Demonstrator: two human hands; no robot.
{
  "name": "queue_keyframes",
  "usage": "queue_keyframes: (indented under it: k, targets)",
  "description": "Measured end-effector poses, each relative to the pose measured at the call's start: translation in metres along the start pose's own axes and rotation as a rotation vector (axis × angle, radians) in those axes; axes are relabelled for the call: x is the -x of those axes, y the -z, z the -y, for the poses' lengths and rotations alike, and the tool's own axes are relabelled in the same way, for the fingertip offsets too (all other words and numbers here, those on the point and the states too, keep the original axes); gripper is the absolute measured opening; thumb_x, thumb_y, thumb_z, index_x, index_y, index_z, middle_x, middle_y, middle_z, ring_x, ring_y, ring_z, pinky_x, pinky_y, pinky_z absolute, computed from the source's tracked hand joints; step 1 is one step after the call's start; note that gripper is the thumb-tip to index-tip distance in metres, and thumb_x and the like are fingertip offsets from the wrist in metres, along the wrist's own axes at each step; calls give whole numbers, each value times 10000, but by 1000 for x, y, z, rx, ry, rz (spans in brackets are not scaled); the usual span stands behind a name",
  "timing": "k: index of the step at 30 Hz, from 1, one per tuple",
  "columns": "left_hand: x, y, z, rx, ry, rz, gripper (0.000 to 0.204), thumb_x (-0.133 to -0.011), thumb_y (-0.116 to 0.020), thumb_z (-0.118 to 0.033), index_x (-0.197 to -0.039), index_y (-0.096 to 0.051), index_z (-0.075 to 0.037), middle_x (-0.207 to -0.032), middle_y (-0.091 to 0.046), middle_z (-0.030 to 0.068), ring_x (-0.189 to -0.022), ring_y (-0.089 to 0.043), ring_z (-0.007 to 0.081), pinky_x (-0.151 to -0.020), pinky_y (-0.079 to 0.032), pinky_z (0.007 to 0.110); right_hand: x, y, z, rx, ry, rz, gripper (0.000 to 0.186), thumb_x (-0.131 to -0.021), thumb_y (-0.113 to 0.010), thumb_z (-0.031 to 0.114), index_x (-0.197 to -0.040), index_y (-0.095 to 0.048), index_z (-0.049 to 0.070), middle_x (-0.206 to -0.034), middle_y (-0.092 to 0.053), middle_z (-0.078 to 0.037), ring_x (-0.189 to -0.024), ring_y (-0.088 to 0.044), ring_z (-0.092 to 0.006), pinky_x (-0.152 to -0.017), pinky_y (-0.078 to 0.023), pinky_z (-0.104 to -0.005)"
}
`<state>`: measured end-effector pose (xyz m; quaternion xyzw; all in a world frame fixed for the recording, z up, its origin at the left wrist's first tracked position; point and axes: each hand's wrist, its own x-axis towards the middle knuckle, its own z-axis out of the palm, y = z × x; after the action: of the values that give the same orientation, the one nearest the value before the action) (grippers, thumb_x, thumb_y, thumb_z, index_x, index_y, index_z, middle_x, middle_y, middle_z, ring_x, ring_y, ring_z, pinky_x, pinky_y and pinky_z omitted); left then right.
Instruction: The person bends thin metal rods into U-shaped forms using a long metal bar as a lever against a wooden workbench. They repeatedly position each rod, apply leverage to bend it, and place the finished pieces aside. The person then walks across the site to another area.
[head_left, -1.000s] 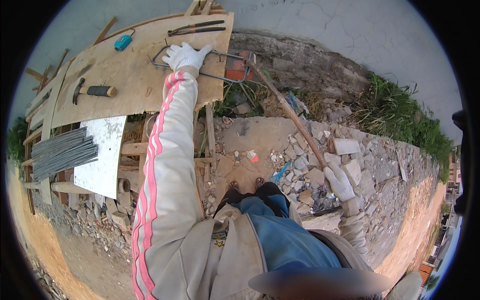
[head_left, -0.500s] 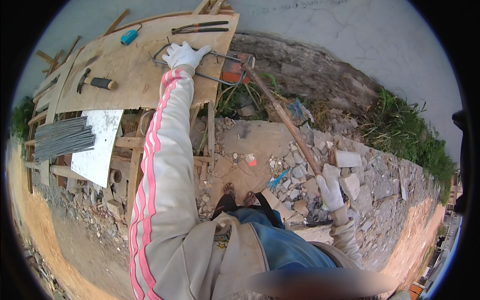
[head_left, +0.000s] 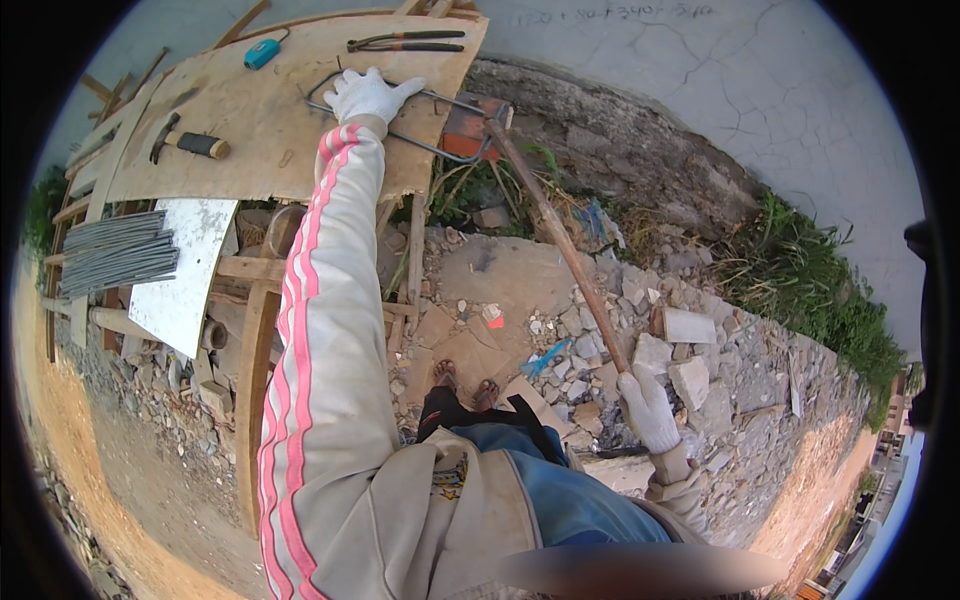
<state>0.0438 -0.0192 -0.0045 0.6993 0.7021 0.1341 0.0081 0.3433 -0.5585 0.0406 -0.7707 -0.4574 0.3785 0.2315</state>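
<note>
My left hand (head_left: 368,98), in a white glove, lies with spread fingers on a bent steel rod frame (head_left: 408,138) on the plywood top (head_left: 270,130). The frame reaches over the board's right edge, past an orange-red block (head_left: 466,131). My right hand (head_left: 650,412), also gloved, is wrapped round the lower end of a long brown pole (head_left: 560,235). The pole's far end meets the frame's right end beside the block; how they join is too small to tell. Nails stick up from the board near the frame.
On the board lie long-handled cutters (head_left: 405,42), a blue tape measure (head_left: 262,54) and a hammer (head_left: 190,143). Cut steel rods (head_left: 120,252) rest on a white sheet (head_left: 190,275) at the left. Broken stones (head_left: 690,385) cover the ground right of my feet; a grey wall (head_left: 780,110) stands behind.
My right hand has come slightly nearer my body with the pole's lower end. My left hand stays spread on the rod frame. The whole view has shifted a little.
</note>
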Motion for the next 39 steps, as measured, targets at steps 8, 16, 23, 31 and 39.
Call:
queue_keyframes:
  k: [8,16,23,31,39]
  targets:
    - [-1,0,-1,21,1,-16,1040,-755,-570,-889,-1463,-583,-127,-1530,-478,227,-1468,-370,394,-1164,-252,554,2,0,-13,-369,-90,192,343,-1091,-538,378,-1134,-620,48,-743,-489,51,-629,-426,-38,-550,-355,-228]
    - [-1,0,-1,-1,-22,-8,1034,-772,-525,-907,-1439,-608,-121,-1494,-505,241,-1428,-418,413,-1141,-283,579,53,-51,49,-575,-284,105,319,-1088,-555,385,-981,-553,84,-678,-431,59,-512,-367,-34,-441,-284,-233]
    - [-1,-6,1,100,-29,-73,994,-740,-603,-882,-1358,-667,-107,-1492,-498,265,-1435,-379,448,-1138,-219,630,87,-125,123,-931,-509,78,313,-1081,-557,425,-1038,-529,116,-653,-456,23,-451,-393,-81,-409,-306,-246]
    - [-3,-8,0,114,-41,-14,1006,-779,-586,-870,-1446,-602,-117,-1569,-431,255,-1486,-322,446,-1176,-184,647,92,-221,176,-1354,-570,97,250,-1076,-568,413,-1051,-562,165,-675,-482,12,-499,-460,-126,-456,-368,-287]
    - [3,-5,1,116,-45,-46,945,-812,-613,-804,-1435,-610,-92,-1552,-444,255,-1455,-356,443,-1182,-198,625,63,-304,192,-1676,-379,348,301,-1119,-444,422,-965,-542,182,-674,-428,-7,-480,-393,-159,-456,-324,-344]
